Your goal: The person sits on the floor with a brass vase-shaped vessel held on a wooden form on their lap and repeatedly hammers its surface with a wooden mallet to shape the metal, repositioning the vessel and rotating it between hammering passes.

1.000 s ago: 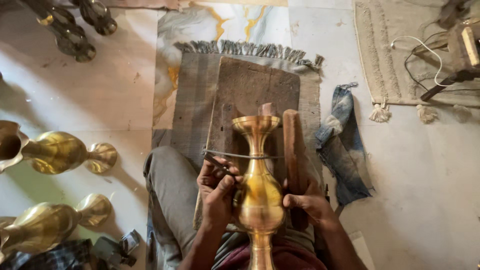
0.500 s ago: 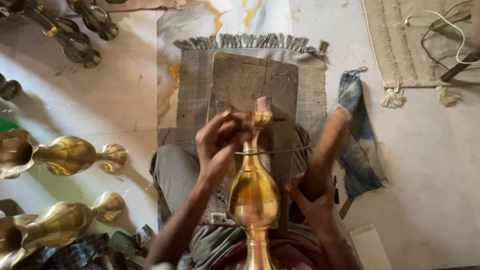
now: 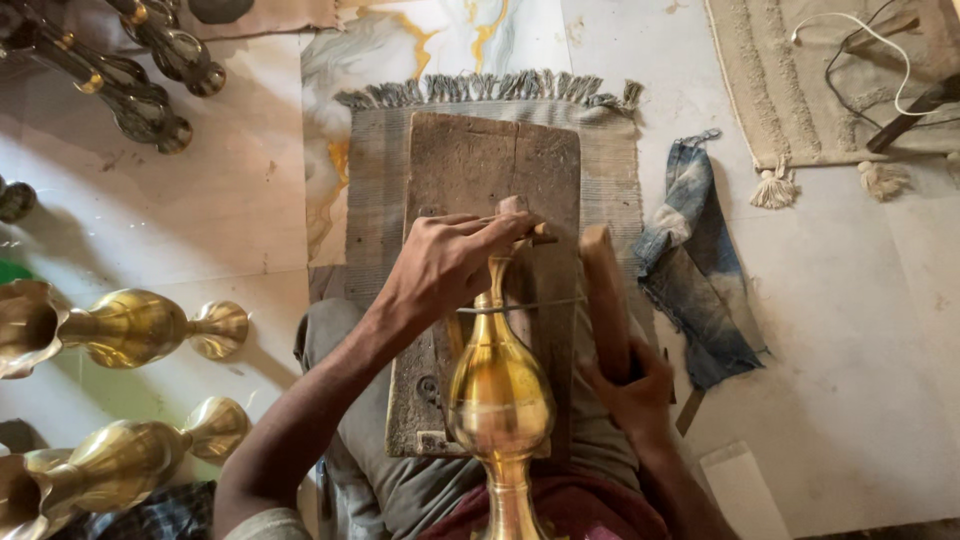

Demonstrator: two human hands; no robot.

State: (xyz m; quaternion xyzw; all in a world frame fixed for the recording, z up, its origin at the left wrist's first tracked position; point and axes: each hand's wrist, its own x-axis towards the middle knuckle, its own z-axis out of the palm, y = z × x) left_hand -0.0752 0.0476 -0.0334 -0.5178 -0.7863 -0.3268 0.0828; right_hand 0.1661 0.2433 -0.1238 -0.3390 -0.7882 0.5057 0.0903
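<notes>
A polished brass vase (image 3: pixel 500 395) lies along my lap, its neck pointing away over a worn wooden board (image 3: pixel 480 180). My left hand (image 3: pixel 450 262) covers the vase's mouth, its fingers closed around the rim and a small wooden piece (image 3: pixel 543 236). A thin metal wire or rod (image 3: pixel 520 307) crosses the neck. My right hand (image 3: pixel 632 385) grips the near end of a long wooden stick (image 3: pixel 604 285) that lies beside the vase on the right.
The board rests on a grey fringed mat (image 3: pixel 385 170). Two brass vases (image 3: pixel 130 325) (image 3: pixel 120 460) lie at the left, darker metal ones (image 3: pixel 140 70) at the top left. A blue cloth (image 3: pixel 695 270) lies to the right, a beige rug (image 3: pixel 830 80) with a white cable beyond.
My left hand has moved from the vase's neck up to its mouth and closed over it. My right hand has shifted from the vase's side to the wooden stick.
</notes>
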